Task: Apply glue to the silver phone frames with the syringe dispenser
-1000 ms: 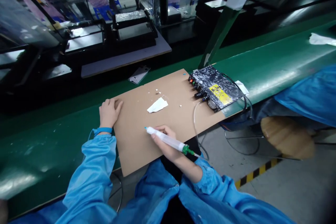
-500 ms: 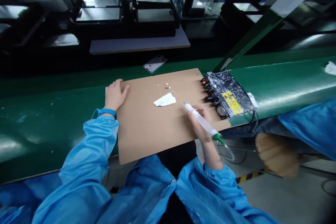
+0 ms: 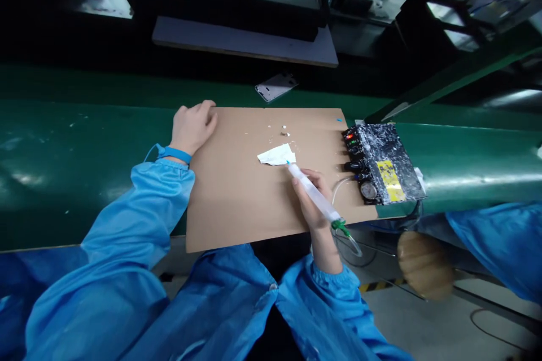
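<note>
Over the brown sheet (image 3: 237,197), a translucent syringe (image 3: 317,198) slants, its blue tip (image 3: 288,162) beside a white scrap (image 3: 275,154) — touching or not, I can't tell. The grip of the right hand (image 3: 311,213) is closed around it. The syringe looks light, stiff, perhaps slick; its middle seems the best hold — clear of the tip and of the tube (image 3: 354,245) that might tug behind. The left hand (image 3: 191,127) lies loosely spread at the sheet's far left corner, grasping nothing visible. Farther right along the green counter (image 3: 84,180) sits a speckled control box (image 3: 379,144).
</note>
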`<state>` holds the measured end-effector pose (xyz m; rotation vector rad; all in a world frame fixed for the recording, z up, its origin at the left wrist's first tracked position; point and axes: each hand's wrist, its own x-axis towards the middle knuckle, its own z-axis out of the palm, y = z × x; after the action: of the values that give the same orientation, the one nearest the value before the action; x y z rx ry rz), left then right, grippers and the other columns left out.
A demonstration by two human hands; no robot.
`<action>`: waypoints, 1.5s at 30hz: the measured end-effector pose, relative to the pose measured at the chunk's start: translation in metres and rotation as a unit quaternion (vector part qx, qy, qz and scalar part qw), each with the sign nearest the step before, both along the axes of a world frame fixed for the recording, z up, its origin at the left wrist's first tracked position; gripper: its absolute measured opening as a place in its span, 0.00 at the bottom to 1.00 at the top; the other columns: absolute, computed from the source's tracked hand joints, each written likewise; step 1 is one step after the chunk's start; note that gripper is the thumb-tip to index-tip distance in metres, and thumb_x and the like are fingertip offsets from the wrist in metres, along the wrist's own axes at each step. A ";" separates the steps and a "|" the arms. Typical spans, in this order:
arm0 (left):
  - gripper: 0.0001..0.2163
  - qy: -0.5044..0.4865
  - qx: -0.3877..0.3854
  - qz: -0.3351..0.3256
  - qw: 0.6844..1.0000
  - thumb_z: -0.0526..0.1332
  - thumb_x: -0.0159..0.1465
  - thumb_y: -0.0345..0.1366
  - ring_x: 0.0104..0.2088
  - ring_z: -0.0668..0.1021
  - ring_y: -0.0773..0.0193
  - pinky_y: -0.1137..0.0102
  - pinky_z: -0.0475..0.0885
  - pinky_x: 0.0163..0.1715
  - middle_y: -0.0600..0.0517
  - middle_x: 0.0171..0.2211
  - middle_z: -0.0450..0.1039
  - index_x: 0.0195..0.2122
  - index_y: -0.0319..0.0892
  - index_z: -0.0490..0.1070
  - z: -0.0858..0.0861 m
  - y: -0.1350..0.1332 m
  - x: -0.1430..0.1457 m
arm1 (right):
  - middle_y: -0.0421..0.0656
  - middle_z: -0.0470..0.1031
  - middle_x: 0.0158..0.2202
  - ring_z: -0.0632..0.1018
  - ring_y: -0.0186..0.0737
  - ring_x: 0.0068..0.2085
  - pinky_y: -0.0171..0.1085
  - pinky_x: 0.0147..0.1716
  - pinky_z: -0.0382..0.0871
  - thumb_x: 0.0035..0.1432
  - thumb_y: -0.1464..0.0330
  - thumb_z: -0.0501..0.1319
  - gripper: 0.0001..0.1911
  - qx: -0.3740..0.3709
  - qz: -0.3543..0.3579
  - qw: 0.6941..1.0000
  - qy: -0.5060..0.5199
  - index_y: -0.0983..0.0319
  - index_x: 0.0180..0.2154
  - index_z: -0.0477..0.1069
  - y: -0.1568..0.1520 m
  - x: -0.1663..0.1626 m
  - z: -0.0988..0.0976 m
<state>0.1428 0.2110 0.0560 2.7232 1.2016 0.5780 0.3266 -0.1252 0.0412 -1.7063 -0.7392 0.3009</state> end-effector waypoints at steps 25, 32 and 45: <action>0.15 -0.051 0.051 -0.377 0.923 0.56 0.82 0.37 0.34 0.82 0.62 0.64 0.63 0.35 0.50 0.36 0.85 0.59 0.44 0.82 -0.032 -0.127 0.041 | 0.48 0.86 0.41 0.83 0.45 0.36 0.42 0.37 0.78 0.66 0.52 0.75 0.19 -0.033 0.083 0.996 0.010 0.59 0.47 0.81 -0.004 -0.002 -0.004; 0.16 -0.085 0.003 -0.368 0.926 0.54 0.84 0.42 0.37 0.83 0.61 0.63 0.64 0.37 0.49 0.41 0.86 0.52 0.45 0.83 -0.030 -0.123 0.043 | 0.47 0.85 0.40 0.81 0.43 0.34 0.41 0.34 0.76 0.64 0.49 0.75 0.22 -0.018 0.021 0.999 0.033 0.59 0.44 0.80 -0.007 0.003 -0.003; 0.16 -0.115 -0.039 -0.341 0.932 0.58 0.82 0.46 0.38 0.84 0.61 0.63 0.66 0.39 0.50 0.42 0.87 0.46 0.43 0.81 -0.031 -0.122 0.043 | 0.48 0.85 0.40 0.82 0.43 0.35 0.40 0.34 0.75 0.66 0.51 0.74 0.19 -0.051 0.064 0.997 0.005 0.59 0.45 0.80 -0.004 0.002 -0.002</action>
<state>0.1857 0.0887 0.0254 2.6531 0.1808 0.6906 0.3288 -0.1295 0.0392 -1.7553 -0.8401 0.4431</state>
